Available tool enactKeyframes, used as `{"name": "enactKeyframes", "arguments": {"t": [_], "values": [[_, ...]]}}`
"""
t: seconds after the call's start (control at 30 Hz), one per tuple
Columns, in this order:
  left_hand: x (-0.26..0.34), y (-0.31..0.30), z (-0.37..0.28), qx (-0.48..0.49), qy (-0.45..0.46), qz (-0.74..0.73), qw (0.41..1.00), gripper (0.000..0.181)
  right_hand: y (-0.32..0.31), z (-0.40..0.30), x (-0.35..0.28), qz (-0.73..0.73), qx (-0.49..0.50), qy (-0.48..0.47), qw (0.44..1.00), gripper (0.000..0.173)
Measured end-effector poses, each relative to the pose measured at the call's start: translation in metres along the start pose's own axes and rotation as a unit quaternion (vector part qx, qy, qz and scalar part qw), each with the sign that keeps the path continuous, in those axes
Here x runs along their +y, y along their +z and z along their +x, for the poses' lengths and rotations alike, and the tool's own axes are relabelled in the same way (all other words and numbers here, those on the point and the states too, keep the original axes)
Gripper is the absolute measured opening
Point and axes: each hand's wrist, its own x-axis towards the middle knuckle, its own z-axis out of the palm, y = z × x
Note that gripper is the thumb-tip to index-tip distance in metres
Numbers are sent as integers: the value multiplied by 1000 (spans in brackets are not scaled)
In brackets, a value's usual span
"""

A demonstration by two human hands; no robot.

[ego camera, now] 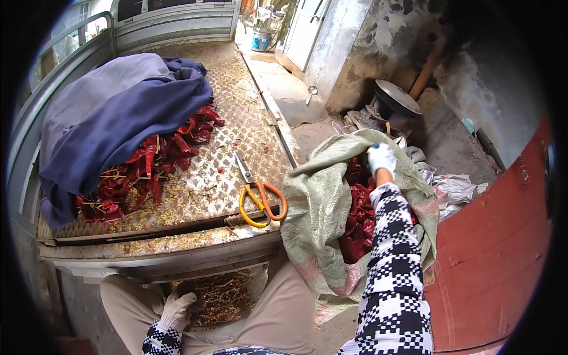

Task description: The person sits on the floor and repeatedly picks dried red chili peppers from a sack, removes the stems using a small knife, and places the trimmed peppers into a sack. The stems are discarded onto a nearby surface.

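Observation:
My right hand (381,159), in a white glove with blue on it, reaches into the mouth of a pale green woven sack (313,213). It is against the sack's far inner side; its fingertips are hidden, so a grip cannot be made out. Dark red dried chili peppers (356,222) fill the sack below my forearm. Low between my knees, my left hand (176,308) wears an off-white glove, its fingers curled beside something dark and unclear. Orange-and-yellow-handled scissors (262,202) lie at the near right corner of the metal truck bed (239,97), blades partly apart.
More chili peppers (151,164) lie on the bed under a blue-grey cloth (120,120). Stems and scraps (224,295) lie below the bed's edge. A red metal panel (488,262) stands at right. Beyond the sack are a lidded pot (399,96) and a ladle (312,91).

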Motion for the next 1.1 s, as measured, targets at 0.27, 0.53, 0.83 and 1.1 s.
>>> {"name": "enactKeyframes", "arguments": {"t": [0.27,0.53,0.83,1.1], "values": [[-13,-6,12,27,26,25,999,44,-85,-19,-1,229,177,-287,913,61],[-1,4,3,7,-4,10,1000,40,-84,-214,111,266,-96,-89,955,98],[-20,-4,20,11,16,-23,1000,42,-62,-195,25,-146,-241,-202,938,107],[-19,-11,19,43,-23,-17,999,38,19,-51,32,-175,-182,-65,965,87]]}}
